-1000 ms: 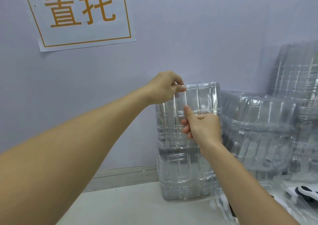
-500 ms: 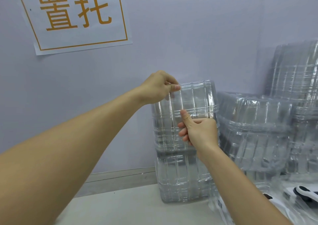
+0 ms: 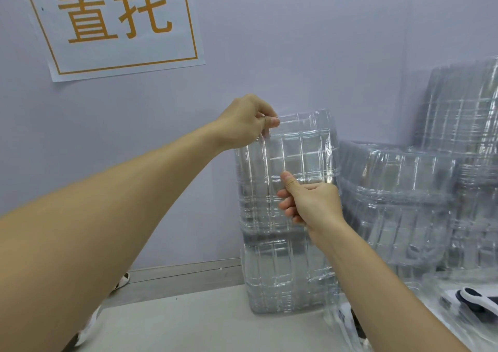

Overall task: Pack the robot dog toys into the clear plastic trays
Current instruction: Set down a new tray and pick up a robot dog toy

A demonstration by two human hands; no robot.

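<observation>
Clear plastic trays stand in a tall stack (image 3: 285,244) on the table (image 3: 188,322), right by the wall (image 3: 296,42). The left hand (image 3: 246,121) pinches the top corner of the front tray (image 3: 304,147) with thumb and finger. The right hand (image 3: 312,203) pinches the same tray lower down, thumb on its front. More tray stacks (image 3: 398,203) lean beside it on the right. A white and dark toy (image 3: 474,300) lies low on the right, under clear plastic. A paper sign (image 3: 116,23) with orange writing hangs on the wall.
</observation>
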